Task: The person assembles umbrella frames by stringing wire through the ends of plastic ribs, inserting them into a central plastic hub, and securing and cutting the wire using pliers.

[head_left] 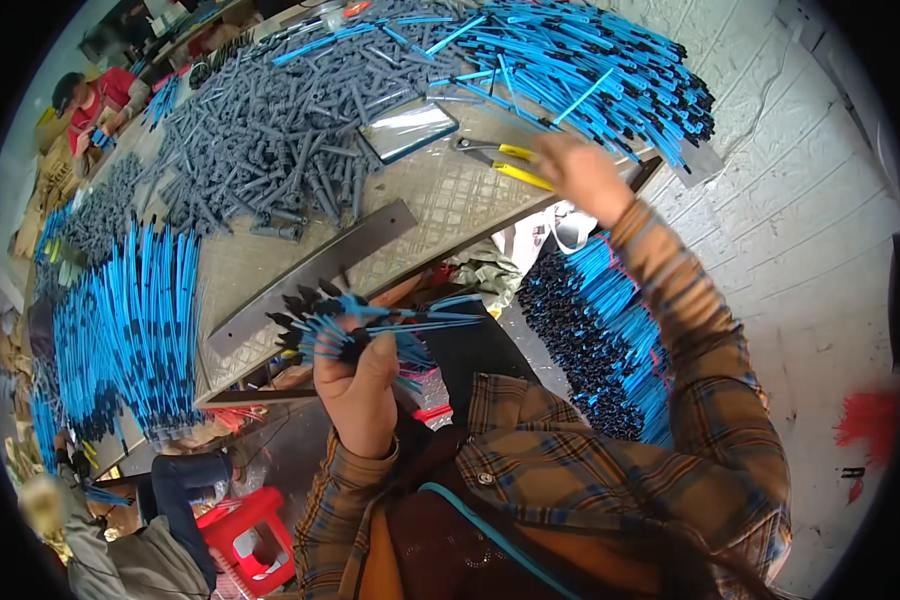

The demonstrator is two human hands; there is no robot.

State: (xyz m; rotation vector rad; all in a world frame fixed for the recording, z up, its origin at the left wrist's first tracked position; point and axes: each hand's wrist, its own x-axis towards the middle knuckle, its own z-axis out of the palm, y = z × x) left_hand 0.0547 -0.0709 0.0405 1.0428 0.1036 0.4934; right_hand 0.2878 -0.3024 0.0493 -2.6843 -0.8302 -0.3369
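Note:
Near the front edge of the table, my left hand (358,390) is closed round a bundle of thin blue rods with black ends (340,325). The rods fan out above my fingers and to the right. My right hand (585,178) is over the right part of the table, smeared by motion. Its fingers reach the yellow-handled pliers (518,165), which lie at the table edge; whether it grips them or something else is not clear. Just beyond that hand lies a large pile of blue rods with black ends (590,75).
Grey ribbed plastic parts (260,130) are heaped across the table (450,195), beside a glass-like block (408,132) and a metal bar (310,275). Upright blue rods (140,320) stand left; more rods (610,340) lie below right. A red stool (245,540) and two other people are at left.

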